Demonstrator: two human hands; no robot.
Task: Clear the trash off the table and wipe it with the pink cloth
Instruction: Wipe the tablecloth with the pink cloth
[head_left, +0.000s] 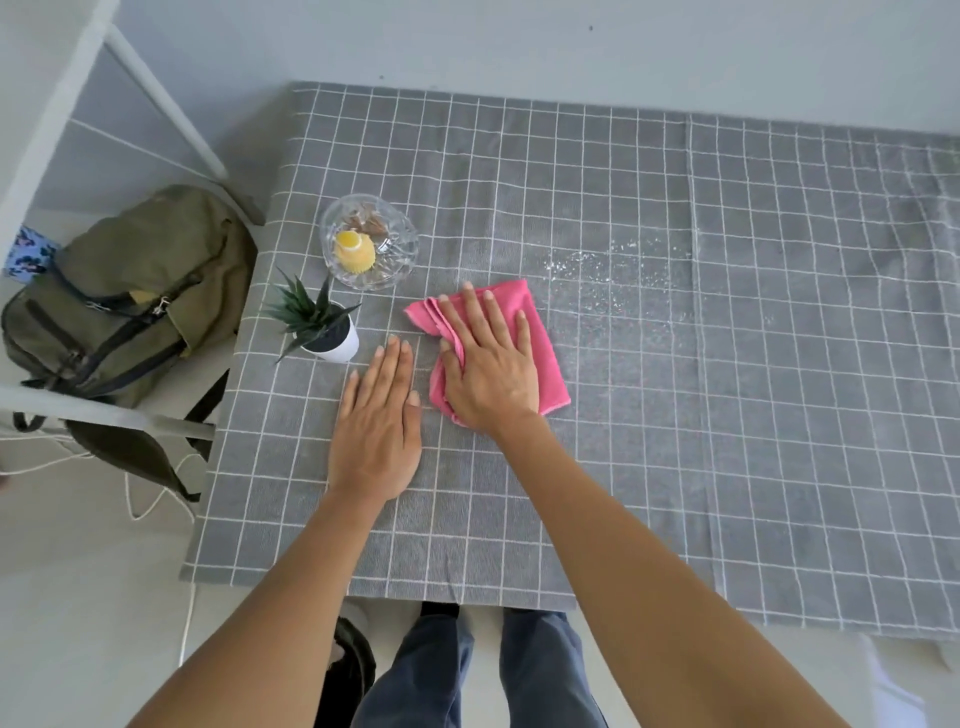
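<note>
Gray checked table (675, 415): glass bowl (370, 249) holds a yellow cupcake (354, 251).

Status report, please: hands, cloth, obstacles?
Right hand flat on pink cloth. Left hand flat on table. Spill ahead, unwiped. Plant nearby.

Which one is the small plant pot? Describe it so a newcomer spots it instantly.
Start at the grey checked tablecloth and go to its left edge, beside the green backpack. There, just nearer than the glass bowl, stands the plant pot: a small white pot with spiky dark green leaves, the table's only plant.
</note>
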